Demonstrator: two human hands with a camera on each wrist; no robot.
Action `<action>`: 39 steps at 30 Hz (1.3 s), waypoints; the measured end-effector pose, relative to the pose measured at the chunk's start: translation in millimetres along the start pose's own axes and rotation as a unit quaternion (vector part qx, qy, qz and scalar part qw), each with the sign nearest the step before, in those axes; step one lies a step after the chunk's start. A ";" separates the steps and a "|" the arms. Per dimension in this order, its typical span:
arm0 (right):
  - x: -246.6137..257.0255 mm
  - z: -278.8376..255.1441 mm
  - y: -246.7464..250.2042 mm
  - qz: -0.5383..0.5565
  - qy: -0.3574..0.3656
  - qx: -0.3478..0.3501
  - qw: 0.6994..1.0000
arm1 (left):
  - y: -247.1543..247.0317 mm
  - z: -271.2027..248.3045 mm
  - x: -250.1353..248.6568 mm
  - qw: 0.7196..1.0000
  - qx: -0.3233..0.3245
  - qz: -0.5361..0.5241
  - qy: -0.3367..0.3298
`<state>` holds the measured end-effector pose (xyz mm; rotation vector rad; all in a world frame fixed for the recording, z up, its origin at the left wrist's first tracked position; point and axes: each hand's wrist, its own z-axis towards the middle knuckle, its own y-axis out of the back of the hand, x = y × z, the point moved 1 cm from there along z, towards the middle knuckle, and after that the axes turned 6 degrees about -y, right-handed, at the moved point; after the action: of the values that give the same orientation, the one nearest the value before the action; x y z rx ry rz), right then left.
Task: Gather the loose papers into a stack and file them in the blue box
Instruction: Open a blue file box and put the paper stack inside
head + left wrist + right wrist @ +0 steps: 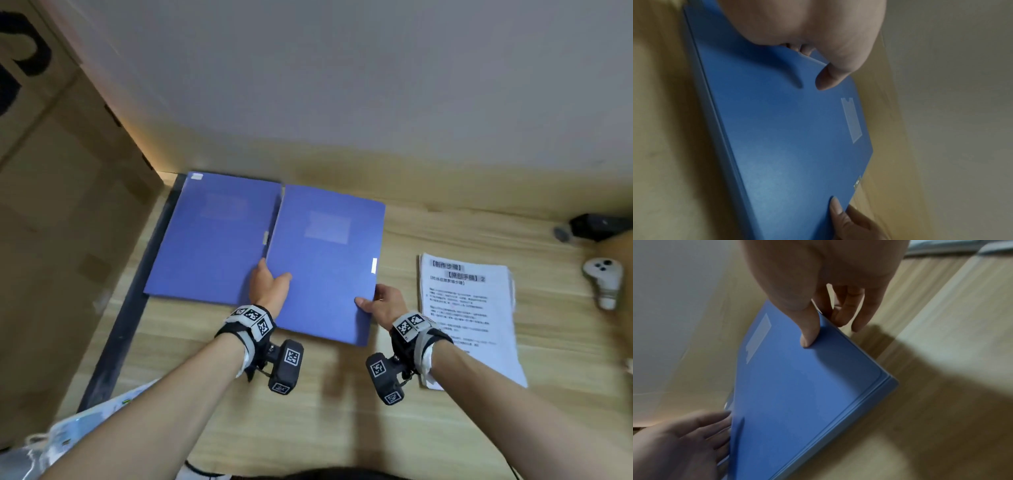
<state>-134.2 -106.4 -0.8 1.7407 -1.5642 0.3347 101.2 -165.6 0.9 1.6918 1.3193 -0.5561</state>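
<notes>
Hands on the blue box (325, 260): from the head view, a person's left hand (269, 284) grips the box's left long edge, thumb on top, while the right hand (382, 303) pinches the near right edge, thumb over the cover. The box lies at twelve o'clock from both wrists, long axis running from six to twelve. A second blue folder (212, 236) sits at its nine o'clock, touching or slightly overlapped. The gathered papers (469, 315) wait at three o'clock, just beside the right hand, which is clearly the nearer one to fetch them.

From the left wrist, the left thumb (828, 78) presses the cover, fingers tucked beneath the edge (801, 50); the box appears closed.

From the right wrist, the right thumb (809, 332) bears on the cover with fingers (846, 309) curled beyond the rim; the box's spine (869, 402) points toward four o'clock on the wooden table (920, 426)
</notes>
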 end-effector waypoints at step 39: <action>-142.1 14.2 136.8 0.016 0.055 -0.043 0.997 | -212.1 -69.4 -22.3 0.721 0.271 0.632 -0.082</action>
<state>-296.7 -6.5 -53.1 1.6075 -1.5066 0.3675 -114.8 -111.2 -25.6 2.4465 -0.3804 -0.2111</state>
